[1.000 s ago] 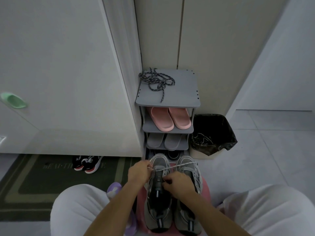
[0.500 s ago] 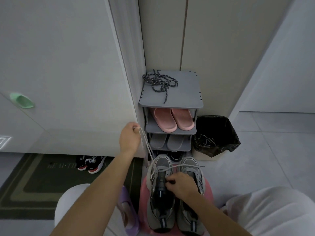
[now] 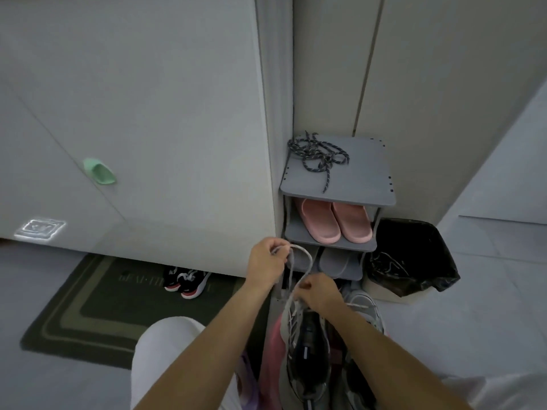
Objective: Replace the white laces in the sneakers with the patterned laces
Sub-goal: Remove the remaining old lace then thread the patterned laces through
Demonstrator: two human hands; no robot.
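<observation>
Left hand [image 3: 268, 261] has dropped from its high pull of half a second ago and now clenches a slack loop of white lace [image 3: 309, 257]. Right hand [image 3: 318, 292] pinches the same lace just above the top eyelets of the grey sneaker [image 3: 307, 365]. Judgement: another length has come free, but unlacing isn't finished; patterned laces [image 3: 318, 153] lie untouched on the shoe rack [image 3: 355, 187], well apart.

Patterned laces [image 3: 318, 155] lie tangled atop the grey shoe rack [image 3: 356, 186].
</observation>
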